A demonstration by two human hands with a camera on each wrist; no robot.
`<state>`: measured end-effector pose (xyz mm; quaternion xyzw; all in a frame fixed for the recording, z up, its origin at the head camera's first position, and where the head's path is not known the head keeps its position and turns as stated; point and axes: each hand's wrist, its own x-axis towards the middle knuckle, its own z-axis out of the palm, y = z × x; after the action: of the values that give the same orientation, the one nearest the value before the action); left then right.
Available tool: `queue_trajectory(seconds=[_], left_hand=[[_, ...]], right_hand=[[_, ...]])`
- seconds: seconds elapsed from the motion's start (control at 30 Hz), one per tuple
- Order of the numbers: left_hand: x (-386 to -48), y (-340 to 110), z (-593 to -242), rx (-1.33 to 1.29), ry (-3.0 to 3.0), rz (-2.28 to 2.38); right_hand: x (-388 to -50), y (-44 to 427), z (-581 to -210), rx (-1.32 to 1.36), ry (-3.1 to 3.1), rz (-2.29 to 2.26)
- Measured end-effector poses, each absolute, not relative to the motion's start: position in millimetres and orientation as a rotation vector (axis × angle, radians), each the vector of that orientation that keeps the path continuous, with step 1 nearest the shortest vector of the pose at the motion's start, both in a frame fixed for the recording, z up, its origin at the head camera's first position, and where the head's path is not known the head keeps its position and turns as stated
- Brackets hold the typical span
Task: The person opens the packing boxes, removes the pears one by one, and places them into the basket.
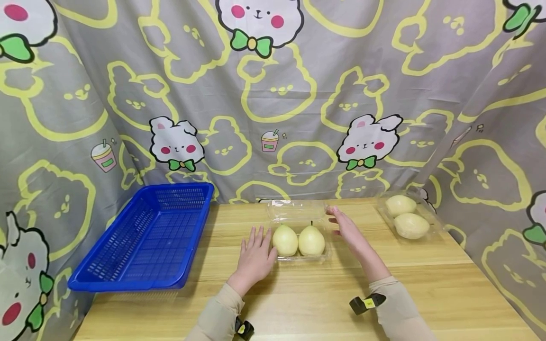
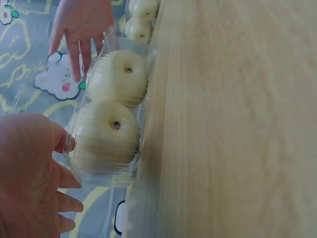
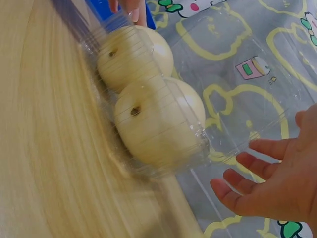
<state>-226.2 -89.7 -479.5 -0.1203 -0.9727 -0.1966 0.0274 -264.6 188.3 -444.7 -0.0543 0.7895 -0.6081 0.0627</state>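
Two pale yellow pears (image 1: 285,240) sit side by side in a clear plastic clamshell box (image 1: 304,258) on the table. Its transparent lid (image 1: 294,208) stands raised at the back. My left hand (image 1: 256,258) rests against the box's left side with fingers extended; in the left wrist view the thumb (image 2: 68,144) is at the rim. At the lid's right edge is my right hand (image 1: 347,229), fingers loosely bent and gripping nothing. Whether its fingertips touch the lid cannot be told. The right wrist view shows the pears (image 3: 158,121) through the ribbed box wall.
A blue plastic basket (image 1: 128,286) with mesh sides stands at the table's left. At the back right, another clear box (image 1: 435,229) holds two more pears (image 1: 411,226). A patterned curtain (image 1: 273,113) hangs behind the wooden table (image 1: 307,303).
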Motion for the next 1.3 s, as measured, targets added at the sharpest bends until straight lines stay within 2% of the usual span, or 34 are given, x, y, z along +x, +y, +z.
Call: queue_trajectory(seconds=[0.43, 1.3], left_hand=[[-225.8, -89.9, -478.5, -0.37, -3.019, -0.623], [-226.0, -89.2, -480.1, -0.367, -3.025, -0.677]], right_hand=[[-274.1, 192.3, -460.6, -0.322, 2.385, -1.865], [-290.2, 191.7, -480.1, -0.375, 2.293, -1.983]])
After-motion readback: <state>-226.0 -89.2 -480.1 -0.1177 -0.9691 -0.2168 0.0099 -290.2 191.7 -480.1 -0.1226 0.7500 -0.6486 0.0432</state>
